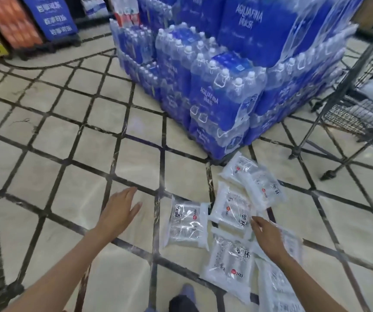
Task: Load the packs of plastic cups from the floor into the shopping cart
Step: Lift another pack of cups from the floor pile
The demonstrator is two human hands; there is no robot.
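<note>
Neither grip holds anything: right hand [267, 236] hovers open-fingered over clear plastic cup packs [231, 209]; slick overlapping wrappers could slip.

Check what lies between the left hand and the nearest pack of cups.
Head view: only bare floor tile separates the left hand from the nearest pack.

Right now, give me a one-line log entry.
left hand open, above floor | right hand reaching over packs | none lifted | cart at right
</note>
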